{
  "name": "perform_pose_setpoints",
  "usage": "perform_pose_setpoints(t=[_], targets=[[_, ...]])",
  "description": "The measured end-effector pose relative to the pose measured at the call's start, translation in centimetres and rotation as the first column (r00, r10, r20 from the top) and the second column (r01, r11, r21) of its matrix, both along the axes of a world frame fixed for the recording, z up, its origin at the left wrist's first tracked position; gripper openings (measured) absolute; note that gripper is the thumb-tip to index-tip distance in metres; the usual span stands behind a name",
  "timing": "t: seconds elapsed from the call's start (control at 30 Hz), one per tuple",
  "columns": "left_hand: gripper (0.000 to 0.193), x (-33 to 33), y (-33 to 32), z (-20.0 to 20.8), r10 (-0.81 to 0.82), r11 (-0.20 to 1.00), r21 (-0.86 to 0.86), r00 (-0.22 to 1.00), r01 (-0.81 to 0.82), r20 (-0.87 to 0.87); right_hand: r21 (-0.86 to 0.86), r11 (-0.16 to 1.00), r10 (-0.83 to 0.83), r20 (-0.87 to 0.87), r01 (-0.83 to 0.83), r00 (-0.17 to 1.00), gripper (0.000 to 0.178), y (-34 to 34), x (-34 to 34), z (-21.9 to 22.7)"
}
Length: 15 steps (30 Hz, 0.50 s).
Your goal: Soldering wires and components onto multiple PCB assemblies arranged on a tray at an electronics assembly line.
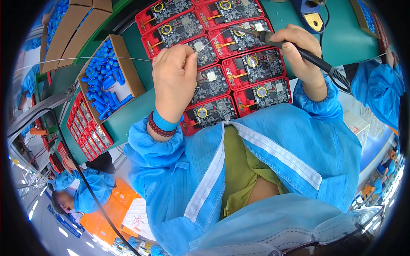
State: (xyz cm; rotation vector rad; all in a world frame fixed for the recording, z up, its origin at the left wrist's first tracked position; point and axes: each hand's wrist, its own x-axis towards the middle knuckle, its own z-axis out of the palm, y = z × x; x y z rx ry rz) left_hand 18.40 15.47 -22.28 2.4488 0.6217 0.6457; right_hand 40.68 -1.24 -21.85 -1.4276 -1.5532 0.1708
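Circuit boards (268, 64) lie in two columns on the table (339, 47). To their left sits a box (134, 79) with cylinders (103, 81) inside; near-left of it, a smaller panel (90, 135). Far right stands a soldering-iron holder (304, 9).

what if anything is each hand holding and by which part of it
The left grip pinches a thin silvery wire a little behind its end; the right grip holds a soldering iron by its dark handle.

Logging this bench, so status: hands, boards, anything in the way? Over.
Left hand pinching thin wire; right hand gripping soldering iron. Its tip over a red-framed circuit board, contact unclear. Left hand partly covering neighbouring boards.
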Motion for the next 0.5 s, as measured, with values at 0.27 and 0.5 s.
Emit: perform_pose_setpoints(t=[0.27, 0.5], targets=[[0.006, 0.02, -0.02, -0.2, -0.006, 1.0, 0.008, 1.0, 0.006, -0.019, -0.006, 1.0, 0.014, 0.019, -0.014, 1.0, 0.015, -0.16, 0.14, 0.01], [0.006, 0.12, -0.08, 0.1, -0.006, 1.0, 0.014, 1.0, 0.006, -0.021, 0.005, 1.0, 0.021, 0.029, -0.021, 0.999, 0.015, -0.25, 0.19, 0.07]])
